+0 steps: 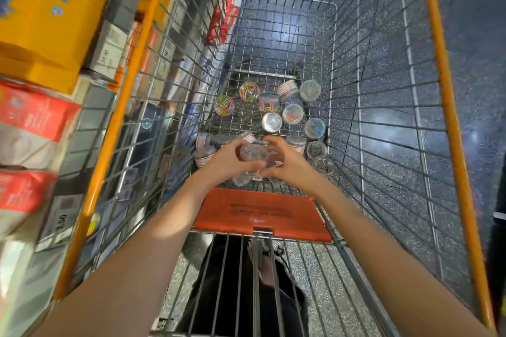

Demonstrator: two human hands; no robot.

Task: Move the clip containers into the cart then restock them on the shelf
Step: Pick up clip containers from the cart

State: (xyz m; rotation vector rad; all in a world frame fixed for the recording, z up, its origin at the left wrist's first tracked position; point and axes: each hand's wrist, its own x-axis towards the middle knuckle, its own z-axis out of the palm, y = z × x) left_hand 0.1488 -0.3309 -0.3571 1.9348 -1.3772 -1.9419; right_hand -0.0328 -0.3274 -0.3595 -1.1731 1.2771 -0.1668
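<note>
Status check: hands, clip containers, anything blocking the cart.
Both hands in the cart: left hand grips a clear clip container, right hand curled against it. Other containers loose on the cart floor. Nothing in the way.

The wire cart (pixel 364 68) carries many small round clip containers (pixel 271 122) scattered on its mesh bottom.

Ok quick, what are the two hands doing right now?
Left hand: fingers curled round a clear clip container, holding it.
Right hand: fingers curled at the same container's other side; whether it grips or only touches cannot be told.
</note>
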